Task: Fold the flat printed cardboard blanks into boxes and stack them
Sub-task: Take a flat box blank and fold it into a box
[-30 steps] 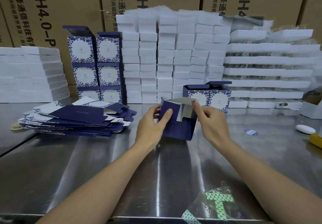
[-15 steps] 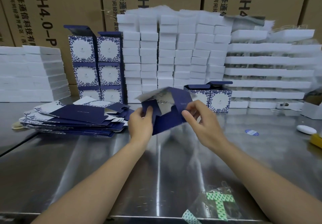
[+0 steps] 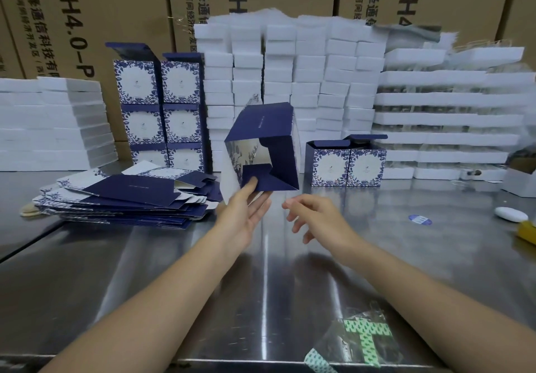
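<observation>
Head view, blanks [image 3: 124,195]: flat pile sat on table [image 3: 174,271], unfolded.
Stack [image 3: 162,111]: 6 boxes done.
Left hand [image 3: 246,213]: pinched box [image 3: 266,149] aloft, bottom locked.
Right hand [image 3: 316,216]: released, empty.
Pair [image 3: 346,163]: 2 more done.

Brown cartons [image 3: 72,18] read, seemingly, "AH4.0-P"

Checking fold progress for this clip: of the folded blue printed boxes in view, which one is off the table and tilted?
The box held up by the left hand, bottom flaps facing the camera. The pair at right and the stacked boxes stand upright.
</observation>
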Demonstrator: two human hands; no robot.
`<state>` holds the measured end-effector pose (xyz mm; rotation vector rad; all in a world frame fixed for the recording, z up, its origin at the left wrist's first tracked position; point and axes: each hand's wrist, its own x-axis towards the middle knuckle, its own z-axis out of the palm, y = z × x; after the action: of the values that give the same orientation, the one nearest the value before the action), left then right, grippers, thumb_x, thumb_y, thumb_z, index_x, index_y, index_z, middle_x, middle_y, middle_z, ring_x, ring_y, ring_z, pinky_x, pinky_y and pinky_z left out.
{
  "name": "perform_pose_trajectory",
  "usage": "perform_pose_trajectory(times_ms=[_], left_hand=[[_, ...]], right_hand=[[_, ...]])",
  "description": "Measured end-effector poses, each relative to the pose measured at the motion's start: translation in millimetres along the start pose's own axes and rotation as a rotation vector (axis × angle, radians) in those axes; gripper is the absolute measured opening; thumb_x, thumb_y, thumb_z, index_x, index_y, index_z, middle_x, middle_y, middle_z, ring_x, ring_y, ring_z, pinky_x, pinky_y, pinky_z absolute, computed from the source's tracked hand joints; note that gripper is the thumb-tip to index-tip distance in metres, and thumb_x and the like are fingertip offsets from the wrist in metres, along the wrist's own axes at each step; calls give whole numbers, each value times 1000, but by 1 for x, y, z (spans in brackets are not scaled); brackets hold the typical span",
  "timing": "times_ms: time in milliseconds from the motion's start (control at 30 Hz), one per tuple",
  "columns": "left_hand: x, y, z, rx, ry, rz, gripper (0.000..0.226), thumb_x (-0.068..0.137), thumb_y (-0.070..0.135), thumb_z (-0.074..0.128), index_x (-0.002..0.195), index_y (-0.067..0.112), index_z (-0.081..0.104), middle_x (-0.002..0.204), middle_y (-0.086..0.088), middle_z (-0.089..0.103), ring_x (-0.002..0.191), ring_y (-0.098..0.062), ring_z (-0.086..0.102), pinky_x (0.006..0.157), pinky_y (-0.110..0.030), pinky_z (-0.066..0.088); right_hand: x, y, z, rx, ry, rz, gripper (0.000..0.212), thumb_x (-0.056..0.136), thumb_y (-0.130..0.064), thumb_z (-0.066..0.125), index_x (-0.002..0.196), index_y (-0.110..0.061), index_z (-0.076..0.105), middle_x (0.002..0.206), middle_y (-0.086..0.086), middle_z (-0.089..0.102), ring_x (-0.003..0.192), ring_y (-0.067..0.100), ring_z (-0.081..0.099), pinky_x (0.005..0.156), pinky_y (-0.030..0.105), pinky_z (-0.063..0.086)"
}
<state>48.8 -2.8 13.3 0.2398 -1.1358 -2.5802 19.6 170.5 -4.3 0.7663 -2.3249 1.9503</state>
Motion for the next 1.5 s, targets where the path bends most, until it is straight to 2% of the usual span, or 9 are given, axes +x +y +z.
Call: perform_pose_trajectory(times_ms=[167,267,533,700,800,967,1100,1233,1500], left_hand=[[-6,-12,5,25,-102,-5,61,91,14,82,139,-10,53,95,-11,81,95,-23,80,76,-28,64],[-7,-15,6,49,-160,26,68,92,15,81,145,-10,46,104,-14,81,101,-25,79,78,-28,64],[-3,-12,4,69,-120,69,60,93,17,81,139,-9,53,121,-15,77,103,-25,79,78,-29,64],[-3,-17,5,147,-162,91,37,91,20,84,106,6,54,94,-2,82,99,-26,80,76,-31,65],[-6,-21,7,177,-197,106,37,91,21,83,95,13,48,84,3,81,100,-28,80,78,-33,65],[-6,-17,6,163,-192,102,38,90,23,85,85,15,48,90,-7,81,101,-27,79,79,-33,65],[-8,-18,6,202,-197,115,25,92,20,83,87,13,59,92,-5,81,100,-26,80,81,-35,66],[-9,-19,8,263,-191,144,17,94,20,80,96,11,65,87,2,81,98,-25,80,80,-35,66],[-13,-13,8,250,-165,127,24,93,23,82,93,16,58,81,4,80,90,-18,81,73,-30,64]], right_hand=[[-2,-7,9,212,91,64,28,104,-34,64,94,-12,78,70,-8,66,56,9,57,47,22,42],[-1,-12,5,295,147,106,32,105,-36,63,89,-13,77,68,-5,61,53,9,53,48,23,38],[-2,-16,-1,294,187,79,32,106,-24,57,82,-12,74,63,-4,56,52,10,48,48,22,36],[1,-15,-1,282,333,53,40,97,-13,57,58,-21,65,53,-7,50,45,6,40,43,16,33],[2,-13,-4,277,393,29,38,91,-16,57,55,-23,64,52,-6,47,46,7,38,44,17,32],[3,-17,-5,369,272,66,28,84,-32,62,57,-23,66,55,-3,48,46,9,40,44,20,32],[2,-16,-2,358,232,86,37,99,-23,58,63,-19,66,54,-3,49,44,9,41,44,19,32],[2,-19,-7,409,265,107,39,98,-16,58,61,-14,68,52,-1,52,41,8,41,42,17,32],[3,-20,-8,389,116,129,36,97,-29,61,63,-22,73,58,-3,54,47,8,44,48,19,36]])
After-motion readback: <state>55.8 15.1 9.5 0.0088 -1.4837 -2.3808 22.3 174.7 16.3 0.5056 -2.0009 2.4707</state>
